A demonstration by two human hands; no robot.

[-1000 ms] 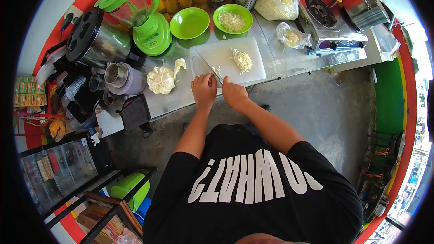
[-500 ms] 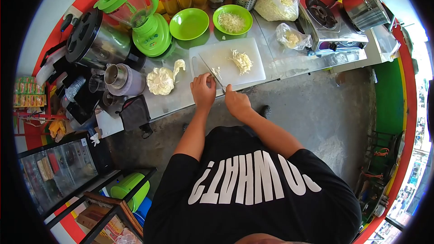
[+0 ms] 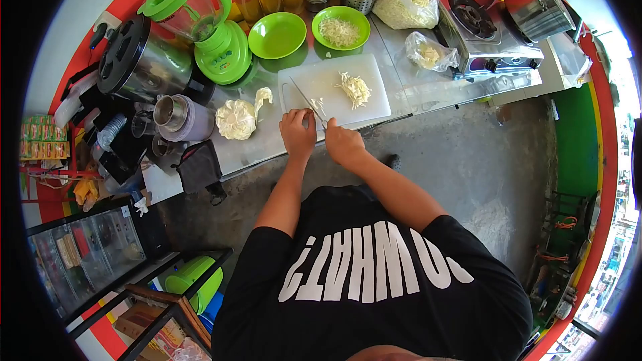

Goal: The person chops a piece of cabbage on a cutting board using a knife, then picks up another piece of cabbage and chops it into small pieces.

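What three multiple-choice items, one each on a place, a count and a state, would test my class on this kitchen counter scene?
1. Where does the cabbage head lie?
A left of the cutting board
B on the stove
C in a bowl

2. How many green bowls stand behind the board?
A one
B two
C four

3. What does the right hand hold?
A nothing
B a bottle
C a knife

Answers: 1 A, it rests on the counter beside the board; 2 B, one empty, one with shreds; 3 C, the blade lies across the board.
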